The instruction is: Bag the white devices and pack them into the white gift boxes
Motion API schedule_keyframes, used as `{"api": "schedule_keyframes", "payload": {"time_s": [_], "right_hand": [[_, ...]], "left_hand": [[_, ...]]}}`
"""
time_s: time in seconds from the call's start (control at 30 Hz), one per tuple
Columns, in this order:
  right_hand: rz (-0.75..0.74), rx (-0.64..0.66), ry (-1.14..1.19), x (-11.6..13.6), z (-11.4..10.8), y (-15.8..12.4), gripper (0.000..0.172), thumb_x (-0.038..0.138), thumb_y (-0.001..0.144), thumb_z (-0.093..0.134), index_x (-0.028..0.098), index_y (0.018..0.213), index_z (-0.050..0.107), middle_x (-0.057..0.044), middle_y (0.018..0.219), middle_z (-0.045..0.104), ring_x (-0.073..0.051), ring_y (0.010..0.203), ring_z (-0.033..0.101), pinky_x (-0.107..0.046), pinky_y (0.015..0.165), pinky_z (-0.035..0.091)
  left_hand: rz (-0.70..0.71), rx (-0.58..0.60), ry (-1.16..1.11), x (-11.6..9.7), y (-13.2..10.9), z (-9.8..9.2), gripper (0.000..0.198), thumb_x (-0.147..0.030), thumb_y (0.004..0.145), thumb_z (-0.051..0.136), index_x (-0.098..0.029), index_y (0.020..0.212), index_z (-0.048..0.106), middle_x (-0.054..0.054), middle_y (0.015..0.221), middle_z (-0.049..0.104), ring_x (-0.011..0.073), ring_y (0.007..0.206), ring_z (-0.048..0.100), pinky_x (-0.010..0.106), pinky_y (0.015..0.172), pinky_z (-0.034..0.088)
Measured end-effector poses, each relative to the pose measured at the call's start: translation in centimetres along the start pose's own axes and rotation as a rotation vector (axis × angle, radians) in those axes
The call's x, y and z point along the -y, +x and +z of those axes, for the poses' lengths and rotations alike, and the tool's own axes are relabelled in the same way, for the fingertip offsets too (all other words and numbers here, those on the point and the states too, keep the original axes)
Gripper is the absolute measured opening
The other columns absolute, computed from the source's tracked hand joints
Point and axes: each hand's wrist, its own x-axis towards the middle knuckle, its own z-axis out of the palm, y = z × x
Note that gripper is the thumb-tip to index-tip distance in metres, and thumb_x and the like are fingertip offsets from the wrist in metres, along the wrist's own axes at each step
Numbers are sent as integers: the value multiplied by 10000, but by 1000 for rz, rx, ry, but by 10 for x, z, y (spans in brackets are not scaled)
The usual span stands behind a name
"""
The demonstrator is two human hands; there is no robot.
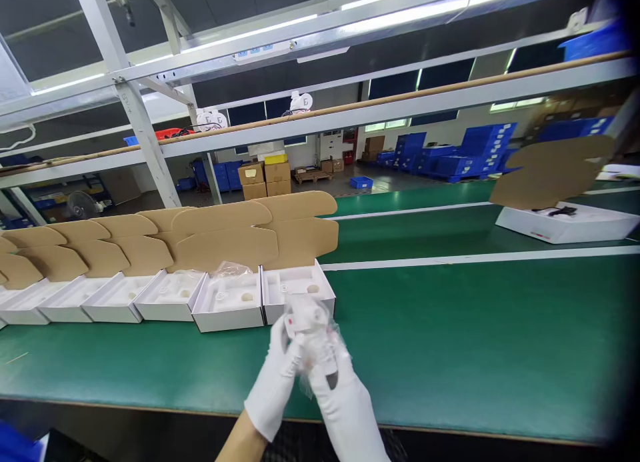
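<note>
Both my hands wear white gloves and meet above the near edge of the green belt point(450, 342). My left hand point(275, 382) and my right hand point(340, 395) are closed together on a small white item in a clear plastic bag point(313, 335), blurred by motion. Just beyond them stands the rightmost open white box point(300, 292) of a row, its brown cardboard lid point(300, 239) standing up. The box beside it point(227, 302) has a clear bag lying at its back edge.
Several more open white boxes with brown lids run off to the left point(100, 295). Another open white box point(567, 222) with a dark item inside sits far right on the belt. A metal frame shelf point(350, 115) crosses overhead. Blue crates and cartons stand in the background.
</note>
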Motion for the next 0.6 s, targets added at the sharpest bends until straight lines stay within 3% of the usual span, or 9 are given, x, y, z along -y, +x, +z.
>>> {"api": "schedule_keyframes", "payload": {"time_s": [0.07, 0.1, 0.17, 0.23, 0.3, 0.4, 0.5, 0.6], "right_hand": [[-218, -69, -302, 0, -4, 2, 490, 539, 915, 516, 192, 1251, 598, -114, 1080, 735, -271, 844, 718, -376, 664, 574], [-318, -129, -399, 0, -8, 5, 418, 514, 934, 502, 190, 1163, 632, -109, 1026, 734, -264, 805, 714, -370, 632, 570], [-485, -294, -498, -1, -16, 12, 327, 456, 961, 490, 167, 1005, 635, -100, 879, 696, -238, 726, 676, -352, 598, 555], [-637, -415, -533, -2, -26, 23, 316, 404, 971, 485, 115, 1004, 608, -139, 902, 663, -247, 804, 650, -366, 678, 561], [-792, -406, -586, -2, -35, 34, 327, 328, 989, 448, 55, 1104, 585, -185, 998, 659, -258, 896, 634, -377, 747, 548], [-942, -326, -668, 2, -47, 42, 226, 192, 988, 472, 86, 1151, 588, -126, 949, 689, -208, 797, 622, -333, 687, 500], [-1038, -301, -642, 11, -59, 34, 182, 84, 938, 546, 111, 1110, 599, -71, 813, 682, -171, 668, 578, -312, 619, 444], [-1175, -195, -607, 17, -74, 15, 212, 56, 926, 516, 100, 1114, 602, -92, 816, 711, -189, 682, 616, -322, 613, 461]], "left_hand": [[-104, 47, -184, 0, 7, 10, 742, -464, 744, 809, -212, 1344, 452, 141, 1360, 563, 271, 1227, 560, 382, 1044, 452], [-146, 65, -264, 3, 9, 14, 734, -455, 717, 833, -201, 1310, 482, 128, 1287, 609, 260, 1171, 593, 369, 1015, 470], [-255, 111, -377, 11, 10, 18, 717, -511, 715, 817, -192, 1283, 517, 109, 1168, 663, 255, 1055, 640, 369, 897, 525], [-340, 155, -418, 18, 8, 17, 708, -552, 742, 780, -193, 1297, 528, 105, 1133, 681, 261, 1018, 653, 365, 817, 542], [-343, 189, -447, 21, 7, 14, 664, -506, 783, 763, -203, 1325, 525, 103, 1204, 669, 260, 1093, 635, 360, 865, 532], [-353, 262, -488, 18, 8, 13, 601, -491, 823, 729, -167, 1302, 565, 115, 1250, 658, 258, 1124, 627, 367, 932, 509], [-455, 278, -596, 16, 10, 15, 583, -569, 809, 710, -99, 1147, 643, 122, 1062, 706, 236, 942, 673, 359, 852, 527], [-536, 269, -729, 21, 8, 17, 564, -545, 752, 777, -101, 1079, 662, 81, 930, 704, 182, 827, 669, 306, 824, 515]]}}
